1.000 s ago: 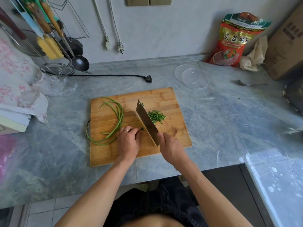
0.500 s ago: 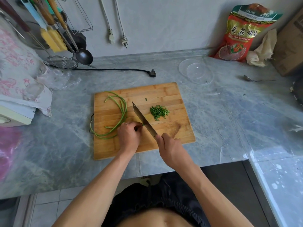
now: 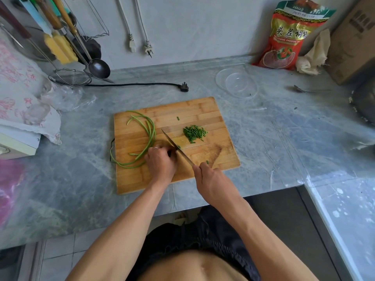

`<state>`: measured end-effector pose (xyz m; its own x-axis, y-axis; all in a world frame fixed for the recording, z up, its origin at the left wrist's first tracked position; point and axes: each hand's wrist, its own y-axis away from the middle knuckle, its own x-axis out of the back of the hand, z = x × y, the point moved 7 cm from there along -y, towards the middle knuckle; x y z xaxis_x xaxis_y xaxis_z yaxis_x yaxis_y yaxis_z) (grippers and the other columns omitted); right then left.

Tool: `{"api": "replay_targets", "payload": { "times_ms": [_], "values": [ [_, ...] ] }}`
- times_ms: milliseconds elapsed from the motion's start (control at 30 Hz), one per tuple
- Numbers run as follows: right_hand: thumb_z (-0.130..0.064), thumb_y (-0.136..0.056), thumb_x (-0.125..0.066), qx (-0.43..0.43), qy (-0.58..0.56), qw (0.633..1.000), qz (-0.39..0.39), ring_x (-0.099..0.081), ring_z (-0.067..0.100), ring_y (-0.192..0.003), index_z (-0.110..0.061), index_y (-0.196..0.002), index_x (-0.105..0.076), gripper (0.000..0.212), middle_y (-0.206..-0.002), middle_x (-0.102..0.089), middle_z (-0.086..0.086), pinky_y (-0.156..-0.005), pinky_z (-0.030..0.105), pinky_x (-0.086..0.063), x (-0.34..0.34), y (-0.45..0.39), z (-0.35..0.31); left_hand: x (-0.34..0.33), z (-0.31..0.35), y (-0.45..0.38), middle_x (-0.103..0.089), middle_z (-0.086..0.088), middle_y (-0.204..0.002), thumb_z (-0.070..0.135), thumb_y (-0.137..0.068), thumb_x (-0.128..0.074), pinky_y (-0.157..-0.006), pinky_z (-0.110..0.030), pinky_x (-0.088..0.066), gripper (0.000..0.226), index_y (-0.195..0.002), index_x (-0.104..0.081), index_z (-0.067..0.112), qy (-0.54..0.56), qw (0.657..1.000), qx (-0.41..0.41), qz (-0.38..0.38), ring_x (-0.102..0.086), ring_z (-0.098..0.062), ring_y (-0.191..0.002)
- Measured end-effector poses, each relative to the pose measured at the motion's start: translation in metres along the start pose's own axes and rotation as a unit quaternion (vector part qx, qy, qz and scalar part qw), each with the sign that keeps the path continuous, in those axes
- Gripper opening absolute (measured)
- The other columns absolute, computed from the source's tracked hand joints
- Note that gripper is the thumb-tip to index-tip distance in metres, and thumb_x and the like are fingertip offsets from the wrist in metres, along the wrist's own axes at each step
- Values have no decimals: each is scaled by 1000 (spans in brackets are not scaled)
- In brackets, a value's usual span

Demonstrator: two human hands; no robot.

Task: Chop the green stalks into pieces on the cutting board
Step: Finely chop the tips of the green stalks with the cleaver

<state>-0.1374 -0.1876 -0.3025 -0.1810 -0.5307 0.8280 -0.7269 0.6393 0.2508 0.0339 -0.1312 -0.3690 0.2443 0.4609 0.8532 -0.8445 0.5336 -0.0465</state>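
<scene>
Bare-armed, shirtless person in dark shorts, with a thin silver ring (image 3: 155,148) on the left hand (image 3: 161,163).

Knife (image 3: 176,148) dropped from raised tilt to blade edge-down beside left hand (image 3: 161,161).

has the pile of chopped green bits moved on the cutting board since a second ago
No. The pile of chopped pieces sits in the same spot on the cutting board, right of centre. Only the camera shifted; the pile looks about the same.
</scene>
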Motion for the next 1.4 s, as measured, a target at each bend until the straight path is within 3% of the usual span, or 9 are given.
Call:
{"api": "replay_targets", "payload": {
  "times_ms": [200, 333, 500, 667, 900, 1067, 1167, 1333, 1400],
  "values": [
    [-37, -106, -26, 16, 45, 999, 2, -40, 29, -50, -12, -93, -43, 33, -60, -36, -2, -44, 33, -30, -2, 10, -7, -1, 1, 0, -69, -13, -97, 18, -87, -65, -79, -43, -41, 13, -90, -77, 12, -19, 1000, -9, -1, -55, -37, -92],
    [-41, -104, -24, 7, 48, 999, 10, -36, 26, -47, -12, -95, -44, 36, -61, -39, 0, -40, 31, -22, -9, 6, 0, -3, -1, 0, -68, -14, -94, 15, -87, -65, -79, -44, -41, 13, -87, -76, 10, -18, 1000, -8, 2, -54, -37, -91],
    [-45, -103, -24, -13, 16, 1000, 5, -42, 28, -51, -15, -94, -41, 36, -64, -49, 6, -47, 34, -34, -15, 0, 5, 1, 2, 3, -67, -17, -93, 11, -86, -66, -78, -44, -40, 8, -86, -74, 9, -7, 1000, -10, 12, -54, -39, -90],
    [-57, -94, 0, 3, 69, 998, -8, -31, 21, -46, -15, -103, -44, 61, -77, -53, 7, -41, 29, -16, -21, 8, 14, 1, 0, 4, -67, -17, -93, 6, -83, -67, -77, -43, -39, 8, -86, -74, 8, -7, 999, -17, 26, -55, -39, -88],
    [-43, -103, -26, -22, -11, 999, -21, -41, 30, -55, -15, -92, -38, 33, -62, -41, 2, -48, 34, -32, -21, -9, 3, 3, 5, 5, -66, -19, -89, 9, -84, -65, -75, -43, -39, 8, -81, -73, 8, -1, 1000, -7, 22, -55, -40, -87],
    [-59, -95, 1, -39, 0, 999, -10, -33, 20, -43, -12, -96, -44, 64, -64, -46, 3, -40, 28, -19, -19, 15, 19, 4, 2, 7, -67, -16, -92, 10, -87, -65, -77, -43, -39, 11, -87, -76, 8, 5, 1000, -9, 22, -54, -38, -89],
    [-45, -103, -25, -31, -28, 999, -2, -35, 25, -45, -11, -91, -42, 39, -60, -44, 4, -42, 31, -22, -25, -5, 10, 0, 1, 8, -65, -16, -88, 12, -86, -65, -76, -43, -39, 10, -85, -75, 11, 6, 1000, -4, 18, -54, -38, -87],
    [-43, -103, -27, -40, -19, 999, -10, -37, 23, -48, -10, -109, -48, 40, -67, -50, 9, -42, 32, -25, -21, 6, 16, 0, -1, 6, -65, -14, -87, 12, -86, -67, -76, -43, -41, 8, -81, -73, 10, 3, 1000, -7, 17, -54, -37, -86],
    [-43, -103, -27, -36, -23, 999, -13, -40, 27, -51, -11, -102, -46, 37, -67, -49, 9, -46, 35, -33, -21, 3, 13, -1, -1, 6, -65, -14, -88, 13, -86, -68, -76, -43, -40, 8, -81, -73, 10, 4, 1000, -3, 19, -54, -36, -86]
  ]
}}
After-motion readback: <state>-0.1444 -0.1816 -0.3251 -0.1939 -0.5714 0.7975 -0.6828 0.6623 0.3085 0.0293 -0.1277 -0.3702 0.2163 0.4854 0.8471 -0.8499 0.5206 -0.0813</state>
